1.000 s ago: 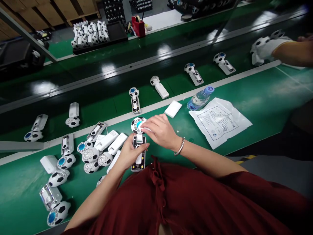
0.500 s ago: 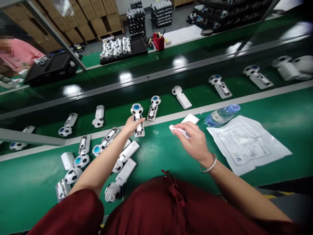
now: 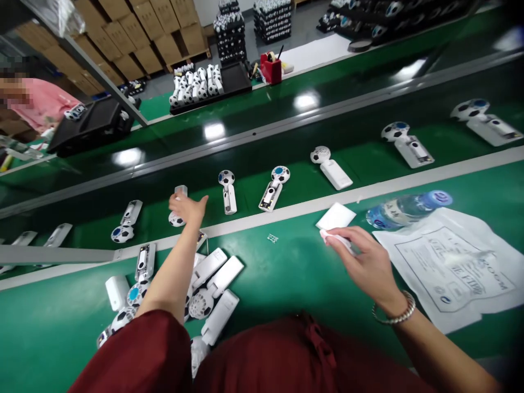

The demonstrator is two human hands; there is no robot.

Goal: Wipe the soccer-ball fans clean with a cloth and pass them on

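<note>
My left hand [image 3: 188,207] reaches over the belt with thumb and fingers apart. Beneath it, partly covered, lies a football-patterned handheld fan [image 3: 176,219]. Just to its right on the belt is another such fan [image 3: 228,192], handle towards me with its inside parts showing. Between the thumb and fingers of my right hand [image 3: 368,265] is a small white folded piece [image 3: 336,238], whose material I cannot make out. A flat white pad [image 3: 335,216] lies right beyond that hand on the green bench. Several fans [image 3: 221,275] are heaped beside my left forearm, some hidden by it.
More fans, such as an opened one [image 3: 275,188], lie spaced along the belt. To the right are a water bottle [image 3: 409,209] and a white plastic bag [image 3: 454,267]. A metal post [image 3: 53,254] stands left. Across the belt is a person in pink [image 3: 45,101].
My left hand has let go of the opened fan, which now lies on the belt, and moved left over another fan. Relative to the view, the belt fans sit farther right.
</note>
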